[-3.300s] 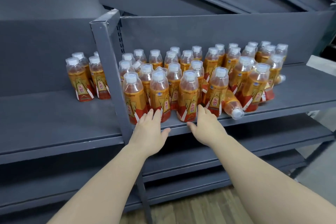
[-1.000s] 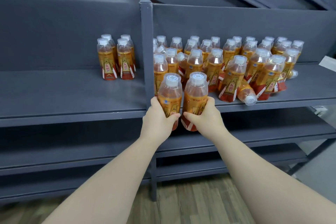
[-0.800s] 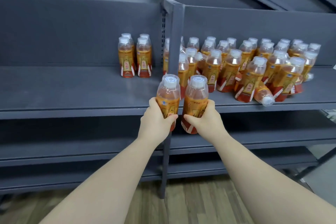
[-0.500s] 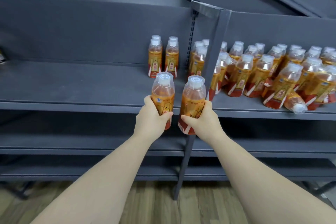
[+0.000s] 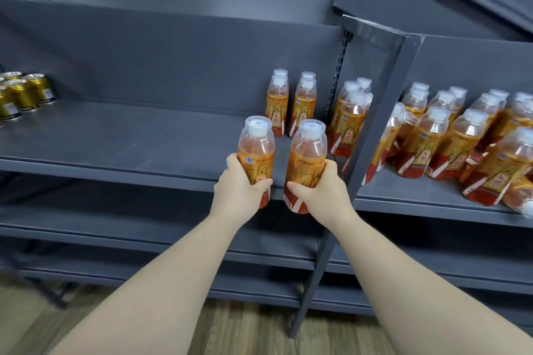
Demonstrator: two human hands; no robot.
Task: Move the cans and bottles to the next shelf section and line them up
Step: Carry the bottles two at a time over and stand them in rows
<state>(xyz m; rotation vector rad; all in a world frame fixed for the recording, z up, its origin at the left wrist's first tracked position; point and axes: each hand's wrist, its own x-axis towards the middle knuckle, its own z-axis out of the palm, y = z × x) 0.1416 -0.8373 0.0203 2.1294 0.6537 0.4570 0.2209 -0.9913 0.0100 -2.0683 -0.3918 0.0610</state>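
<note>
My left hand (image 5: 239, 190) grips an orange drink bottle (image 5: 256, 150) with a white cap. My right hand (image 5: 321, 193) grips a second such bottle (image 5: 306, 158). Both bottles are upright, held side by side just in front of the left shelf section's front edge (image 5: 144, 170). At the back of that section stand two short rows of the same bottles (image 5: 291, 104). Right of the upright post (image 5: 372, 124), the right section holds a crowd of several bottles (image 5: 450, 138), some tilted. Gold cans (image 5: 20, 94) stand at the far left.
The left shelf board (image 5: 129, 135) is bare between the gold cans and the standing bottles. A grey back panel (image 5: 173, 60) closes the shelf behind. Lower shelves (image 5: 144, 236) run below, above a wooden floor (image 5: 230, 334).
Both hands took a bottle each from the front of the right section and carried them leftward past the post. The view swung left, and the gold cans came into sight.
</note>
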